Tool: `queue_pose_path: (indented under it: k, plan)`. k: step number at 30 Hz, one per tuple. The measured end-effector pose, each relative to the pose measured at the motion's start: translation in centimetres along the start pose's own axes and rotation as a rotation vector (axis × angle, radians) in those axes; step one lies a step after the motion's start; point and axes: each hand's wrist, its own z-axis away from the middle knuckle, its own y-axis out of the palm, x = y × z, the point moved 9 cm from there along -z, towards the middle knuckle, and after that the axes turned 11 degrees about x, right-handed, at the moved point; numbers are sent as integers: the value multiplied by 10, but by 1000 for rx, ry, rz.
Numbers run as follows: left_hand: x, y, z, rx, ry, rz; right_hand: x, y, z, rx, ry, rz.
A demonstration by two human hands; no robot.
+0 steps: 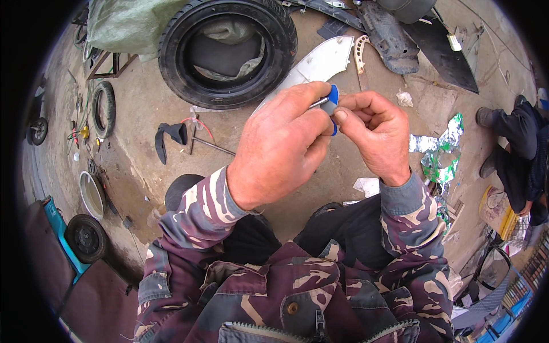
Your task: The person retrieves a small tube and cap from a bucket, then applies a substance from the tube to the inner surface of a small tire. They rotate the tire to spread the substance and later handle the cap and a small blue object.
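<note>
In front of my chest, my left hand (pixel 280 143) is closed around a small blue-and-grey piece (pixel 330 106) with a rounded blue rim. A thin metal rod (pixel 318 103) shows between the left fingers beside it. My right hand (pixel 377 131) meets it from the other side, thumb and forefinger pinched at the grey part's edge. The fingers cover much of the piece, so its exact kind cannot be made out. Beyond the left hand lies a white curved panel (pixel 320 63) on the ground, next to a large black tire (pixel 171 63).
A T-shaped metal tool (pixel 213 146) and a dark cloth-like piece (pixel 166 140) lie left of my hands. Crumpled silver-and-green foil (pixel 443 154) is on the right. Another person's dark-trousered legs (pixel 514 154) are at the far right. A white basin (pixel 91 194) stands left.
</note>
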Motion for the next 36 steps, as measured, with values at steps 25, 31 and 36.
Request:
queue_pose_path:
  k: [25, 31, 36]
  plan:
    - [7, -13, 2, -187, -66, 62, 28, 12, 4, 56, -229, 407]
    - [10, -9, 0, -158, -45, 28, 38, 18, 4, 98, -318, 567]
    - [12, -7, -1, -129, -26, 14, 42, 20, 5, 92, -371, 627]
